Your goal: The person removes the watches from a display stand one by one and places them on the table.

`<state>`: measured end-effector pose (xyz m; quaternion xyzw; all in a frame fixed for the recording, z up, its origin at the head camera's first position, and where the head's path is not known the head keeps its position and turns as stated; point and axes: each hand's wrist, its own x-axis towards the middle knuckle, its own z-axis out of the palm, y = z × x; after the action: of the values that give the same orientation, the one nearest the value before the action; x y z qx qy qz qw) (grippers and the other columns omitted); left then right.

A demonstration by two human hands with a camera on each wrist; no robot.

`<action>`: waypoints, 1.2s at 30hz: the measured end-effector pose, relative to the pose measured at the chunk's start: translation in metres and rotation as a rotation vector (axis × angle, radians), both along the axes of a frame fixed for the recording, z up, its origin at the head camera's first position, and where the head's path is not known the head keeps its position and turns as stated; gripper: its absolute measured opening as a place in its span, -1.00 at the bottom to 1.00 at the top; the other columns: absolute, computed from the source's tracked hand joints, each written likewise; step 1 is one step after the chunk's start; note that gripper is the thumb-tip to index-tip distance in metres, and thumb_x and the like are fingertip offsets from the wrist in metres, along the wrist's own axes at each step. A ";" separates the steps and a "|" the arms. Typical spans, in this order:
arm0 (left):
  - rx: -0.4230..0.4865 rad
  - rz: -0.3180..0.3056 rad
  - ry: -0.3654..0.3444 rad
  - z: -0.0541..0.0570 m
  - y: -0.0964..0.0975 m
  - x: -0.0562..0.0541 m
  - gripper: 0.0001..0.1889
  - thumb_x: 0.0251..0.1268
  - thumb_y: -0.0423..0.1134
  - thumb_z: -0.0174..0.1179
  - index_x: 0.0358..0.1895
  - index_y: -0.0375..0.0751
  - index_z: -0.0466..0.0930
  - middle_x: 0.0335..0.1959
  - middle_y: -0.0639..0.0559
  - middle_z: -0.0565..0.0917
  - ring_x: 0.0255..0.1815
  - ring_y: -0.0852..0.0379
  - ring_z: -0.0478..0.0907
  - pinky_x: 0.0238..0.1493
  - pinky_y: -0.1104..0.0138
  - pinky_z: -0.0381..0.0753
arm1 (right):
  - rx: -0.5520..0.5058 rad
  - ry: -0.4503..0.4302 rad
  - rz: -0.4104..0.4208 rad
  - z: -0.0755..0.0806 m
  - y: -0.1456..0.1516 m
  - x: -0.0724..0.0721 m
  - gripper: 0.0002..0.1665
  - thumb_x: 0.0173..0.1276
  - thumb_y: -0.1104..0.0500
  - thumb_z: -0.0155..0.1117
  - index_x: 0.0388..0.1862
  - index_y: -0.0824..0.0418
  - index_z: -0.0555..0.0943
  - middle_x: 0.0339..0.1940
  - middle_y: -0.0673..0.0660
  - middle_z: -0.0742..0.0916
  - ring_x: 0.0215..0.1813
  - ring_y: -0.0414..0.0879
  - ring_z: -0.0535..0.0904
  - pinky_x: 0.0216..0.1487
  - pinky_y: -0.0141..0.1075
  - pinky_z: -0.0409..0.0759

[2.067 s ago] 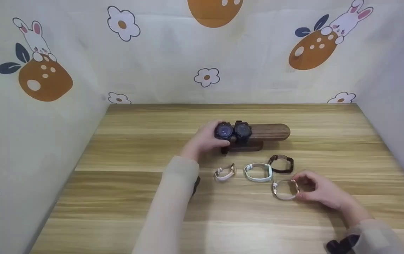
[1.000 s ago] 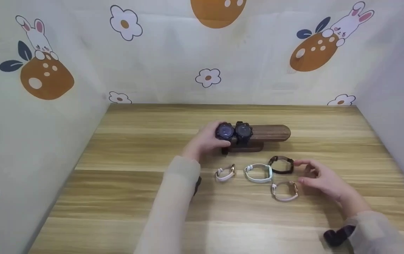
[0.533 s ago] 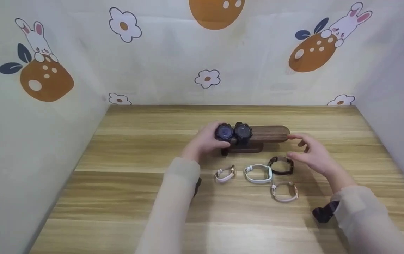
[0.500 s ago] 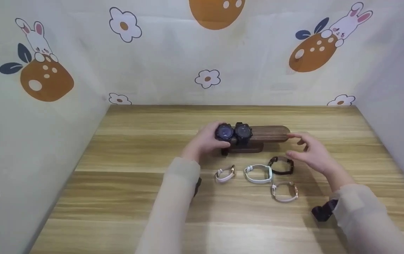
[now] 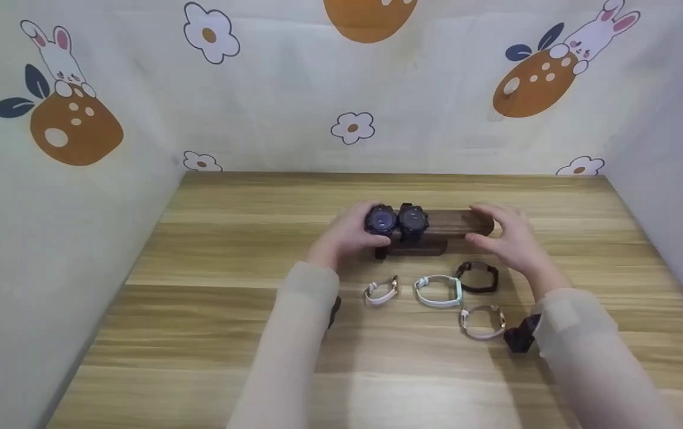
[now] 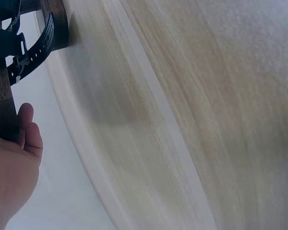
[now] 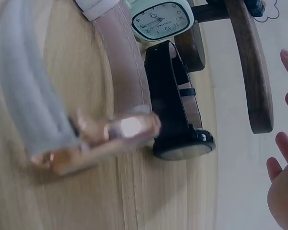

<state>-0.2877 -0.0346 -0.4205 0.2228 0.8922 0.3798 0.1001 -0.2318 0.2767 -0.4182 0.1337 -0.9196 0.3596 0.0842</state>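
A dark wooden watch stand (image 5: pixel 455 223) holds two black watches, the left one (image 5: pixel 382 219) beside the right one (image 5: pixel 413 219). My left hand (image 5: pixel 344 235) grips the stand's left end; in the left wrist view its fingers (image 6: pixel 32 136) curl round the bar, below a black strap (image 6: pixel 41 48). My right hand (image 5: pixel 514 238) is spread about the bare right end, thumb in front. The right wrist view shows a gap between that hand (image 7: pixel 284 191) and the bar (image 7: pixel 254 76). Nearest it on the table lies a black-strapped watch (image 7: pixel 168 96).
In front of the stand lie a mint watch (image 5: pixel 438 304), a pale-strapped rose-gold watch (image 5: pixel 484 336) and a small white-strapped watch (image 5: pixel 380 298). The wooden table (image 5: pixel 228 238) meets a patterned wall covering (image 5: pixel 270 119) at the back.
My right hand has left the rose-gold watch, moved away from me past the black-strapped one and come up around the stand's right end. My left hand has stayed on the stand.
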 end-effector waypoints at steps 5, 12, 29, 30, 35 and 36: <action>-0.001 0.013 -0.014 0.001 0.001 0.000 -0.19 -0.07 -0.10 0.43 0.34 -0.06 0.28 0.21 0.01 0.45 0.20 0.04 0.35 0.28 0.14 0.24 | -0.014 -0.069 0.019 -0.002 -0.007 -0.008 -0.33 0.21 0.07 0.34 0.28 0.25 0.41 0.28 0.34 0.43 0.28 0.29 0.22 0.29 0.20 0.07; 0.020 0.007 -0.020 0.000 -0.001 0.000 -0.19 -0.07 -0.08 0.43 0.34 -0.03 0.28 0.21 0.03 0.45 0.20 0.07 0.35 0.28 0.17 0.25 | -0.033 -0.133 0.032 -0.005 -0.012 -0.017 -0.44 0.25 0.18 0.29 0.22 0.29 0.45 0.25 0.35 0.44 0.28 0.26 0.28 0.33 0.12 0.11; 0.109 0.043 -0.059 -0.007 0.000 0.001 -0.18 -0.12 -0.21 0.46 0.32 -0.07 0.30 0.21 -0.02 0.45 0.20 0.03 0.37 0.29 0.15 0.24 | 0.038 -0.174 0.070 0.005 -0.016 -0.017 -0.44 0.26 0.19 0.28 0.22 0.31 0.44 0.22 0.33 0.48 0.27 0.23 0.31 0.33 0.06 0.17; 0.109 0.044 -0.058 -0.007 0.000 0.001 -0.17 -0.12 -0.21 0.46 0.33 -0.07 0.29 0.22 -0.02 0.45 0.21 0.02 0.36 0.30 0.14 0.23 | 0.039 -0.170 0.069 0.005 -0.016 -0.017 -0.45 0.26 0.19 0.28 0.22 0.31 0.44 0.22 0.34 0.48 0.27 0.23 0.31 0.33 0.06 0.17; 0.110 0.049 -0.053 -0.005 0.002 0.001 -0.16 -0.13 -0.21 0.46 0.34 -0.01 0.29 0.23 -0.03 0.44 0.21 0.01 0.37 0.29 0.12 0.24 | 0.041 -0.175 0.059 0.007 -0.016 -0.017 -0.45 0.26 0.18 0.28 0.22 0.30 0.44 0.20 0.34 0.49 0.25 0.24 0.32 0.32 0.07 0.18; 0.118 0.050 -0.055 -0.005 0.002 0.002 -0.16 -0.14 -0.21 0.46 0.33 0.01 0.29 0.23 -0.02 0.45 0.20 0.01 0.37 0.29 0.12 0.24 | 0.044 -0.176 0.058 0.007 -0.016 -0.017 -0.45 0.26 0.18 0.28 0.22 0.30 0.44 0.19 0.34 0.49 0.25 0.24 0.33 0.32 0.07 0.19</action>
<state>-0.2859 -0.0328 -0.4255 0.1953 0.8706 0.4400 0.1018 -0.2488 0.2612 -0.4110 0.1302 -0.9268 0.3522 -0.0101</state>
